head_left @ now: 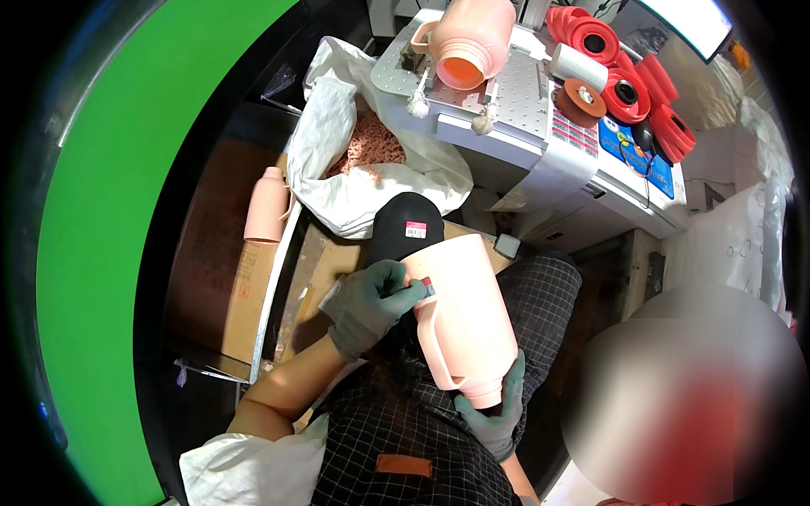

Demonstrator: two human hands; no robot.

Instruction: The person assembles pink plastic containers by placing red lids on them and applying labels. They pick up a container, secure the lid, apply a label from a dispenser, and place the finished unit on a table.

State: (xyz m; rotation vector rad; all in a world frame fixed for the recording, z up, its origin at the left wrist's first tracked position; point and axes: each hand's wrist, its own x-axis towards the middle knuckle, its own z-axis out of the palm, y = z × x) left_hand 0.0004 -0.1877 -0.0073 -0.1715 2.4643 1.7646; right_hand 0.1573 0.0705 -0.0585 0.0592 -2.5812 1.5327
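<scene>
A pale pink plastic jug [466, 310] with a moulded handle lies tilted across my lap, its neck toward me. My right hand [496, 411], in a grey glove, grips the jug at its neck end from below. My left hand [369, 302], also gloved, pinches a small red and white sticker [427, 287] against the jug's upper side near the handle. A black round piece [405, 226] bearing a pink and white label sits just behind the jug.
A white sack [354, 181] of pinkish granules stands open ahead. Beyond it a grey machine table [515, 110] carries another pink jug [469, 40] and red round caps [629, 84]. A pink bottle [267, 204] stands on cardboard boxes at left. A blurred person is at lower right.
</scene>
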